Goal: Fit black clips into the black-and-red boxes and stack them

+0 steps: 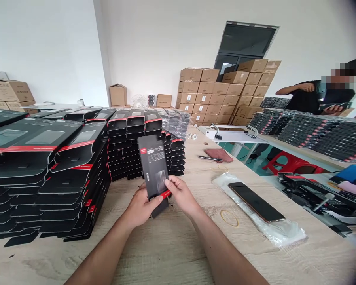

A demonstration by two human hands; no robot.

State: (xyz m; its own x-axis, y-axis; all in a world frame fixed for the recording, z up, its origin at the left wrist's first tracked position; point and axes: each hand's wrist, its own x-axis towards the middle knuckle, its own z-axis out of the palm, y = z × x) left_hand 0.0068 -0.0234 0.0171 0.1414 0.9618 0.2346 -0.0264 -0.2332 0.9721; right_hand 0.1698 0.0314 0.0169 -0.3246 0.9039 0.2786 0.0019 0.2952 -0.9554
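Both my left hand point(141, 208) and my right hand point(180, 194) grip a black cardboard retail package point(152, 166) with a red band and a clear window, held upright and slightly tilted over the pale wood table point(166, 257). To the left of my hands rise tall stacks of matching black packages point(77, 146). To the right, a smartphone with a dark screen and gold edge point(256, 202) lies on a clear plastic bag point(240, 194), with a rubber band point(229, 217) beside it.
A pen point(210, 158) lies on a folded red cloth point(218, 155) farther along the table. A co-worker point(314, 95) stands at the right behind more package rows point(308, 130). Cardboard cartons point(216, 91) are piled against the back wall, and a red stool point(293, 162) stands beyond the table.
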